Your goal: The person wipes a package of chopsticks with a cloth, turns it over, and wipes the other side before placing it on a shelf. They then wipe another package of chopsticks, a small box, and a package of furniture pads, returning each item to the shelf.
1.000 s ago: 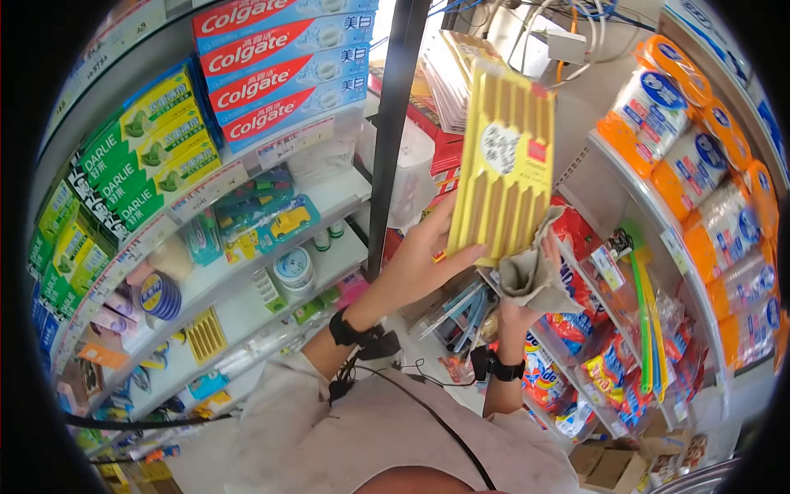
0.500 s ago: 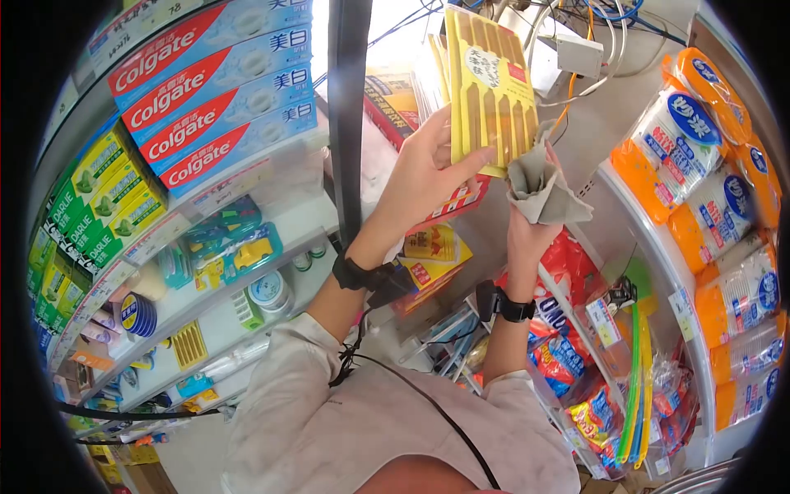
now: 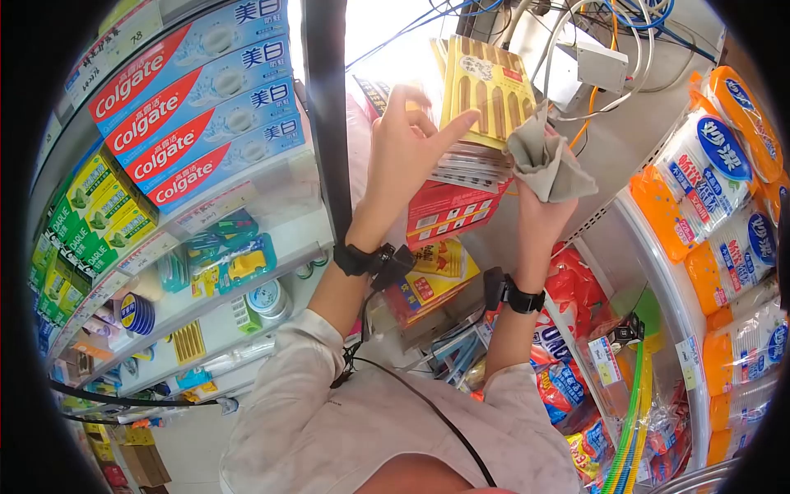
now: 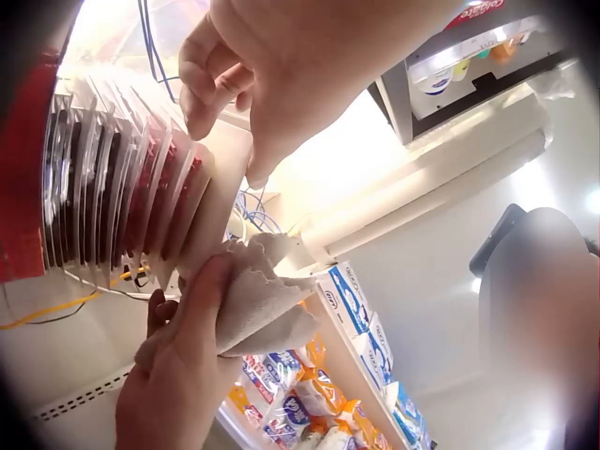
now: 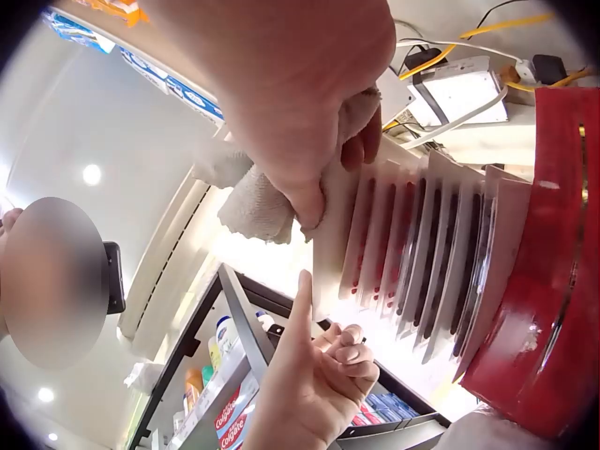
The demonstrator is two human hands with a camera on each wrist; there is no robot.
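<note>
A flat yellow pack (image 3: 485, 103) with a row of brown, stick-like shapes lies on top of a stack of thin packs (image 3: 469, 162). My left hand (image 3: 403, 152) is at the pack's left side, thumb stretched over its near part and fingers loosely bent off it. Bunched grey cloth (image 3: 550, 165) sits in my right hand (image 3: 543, 222), which grips it at the pack's near right corner. In the left wrist view, the right thumb lies along the cloth (image 4: 267, 305) beside the pack's edge.
The stack rests on a red box (image 3: 457, 210), with a yellow box (image 3: 436, 272) lower down. Loose cables and a white adapter box (image 3: 601, 66) hang behind. Toothpaste boxes (image 3: 189, 123) fill the left shelf; orange-wrapped packs of cups (image 3: 699, 181) line the right shelf.
The yellow pack, held up in my left hand before, has come down onto the stack. My left hand has let go of it and its fingers have lifted away. The cloth stays in my right hand.
</note>
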